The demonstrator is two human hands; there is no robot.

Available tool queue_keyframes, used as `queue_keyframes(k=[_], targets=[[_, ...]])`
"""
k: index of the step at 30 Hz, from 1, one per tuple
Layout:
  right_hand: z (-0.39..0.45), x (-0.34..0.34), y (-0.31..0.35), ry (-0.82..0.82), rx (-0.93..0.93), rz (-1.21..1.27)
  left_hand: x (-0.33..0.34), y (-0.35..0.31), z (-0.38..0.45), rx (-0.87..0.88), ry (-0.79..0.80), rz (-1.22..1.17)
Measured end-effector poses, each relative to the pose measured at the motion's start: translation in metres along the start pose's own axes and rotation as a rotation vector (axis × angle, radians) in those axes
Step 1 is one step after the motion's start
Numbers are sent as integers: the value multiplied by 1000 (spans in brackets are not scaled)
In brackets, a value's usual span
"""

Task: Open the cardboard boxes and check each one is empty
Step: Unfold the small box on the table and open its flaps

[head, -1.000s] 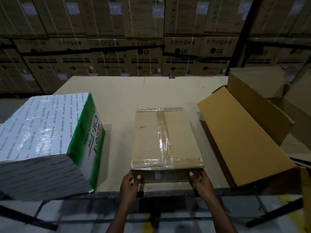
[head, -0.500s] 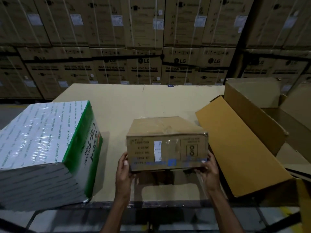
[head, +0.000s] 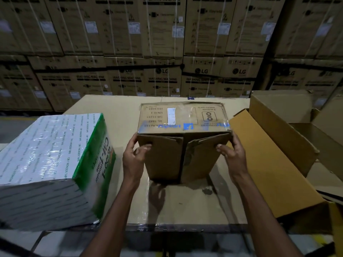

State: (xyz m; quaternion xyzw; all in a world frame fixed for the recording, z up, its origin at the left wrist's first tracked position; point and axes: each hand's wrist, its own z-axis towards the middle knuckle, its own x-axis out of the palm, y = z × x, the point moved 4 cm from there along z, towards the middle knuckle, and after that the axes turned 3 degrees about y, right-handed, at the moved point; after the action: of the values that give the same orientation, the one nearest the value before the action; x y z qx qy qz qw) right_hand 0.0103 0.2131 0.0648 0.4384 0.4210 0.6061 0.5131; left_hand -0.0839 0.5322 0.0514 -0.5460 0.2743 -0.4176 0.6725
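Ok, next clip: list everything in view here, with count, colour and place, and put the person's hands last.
small cardboard box: one, brown with blue printed tape, table centre, tipped up, closed flaps facing the camera
wrapped carton: one, white and green, in shiny film, table's left edge
open cardboard box: one, tan, flaps spread, table's right side
table: one, beige top
stacked washing machine cartons: many, brown, wall behind the table
left hand: one, grips the small box's left side
right hand: one, grips its right side
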Motion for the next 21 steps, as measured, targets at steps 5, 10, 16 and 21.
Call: queue_keyframes(k=[5, 10, 16, 21], targets=[[7, 2, 10, -29, -29, -85, 6, -5, 18, -8, 3, 1], [2, -3, -4, -73, -84, -324, 5, 6, 18, -20, -83, 83], [-22, -10, -56, -40, 31, -329, -3, 42, 2, 29, -65, 240], [-48, -10, -105, 26, 275, -321, -7, 89, -20, -157, 9, 415]])
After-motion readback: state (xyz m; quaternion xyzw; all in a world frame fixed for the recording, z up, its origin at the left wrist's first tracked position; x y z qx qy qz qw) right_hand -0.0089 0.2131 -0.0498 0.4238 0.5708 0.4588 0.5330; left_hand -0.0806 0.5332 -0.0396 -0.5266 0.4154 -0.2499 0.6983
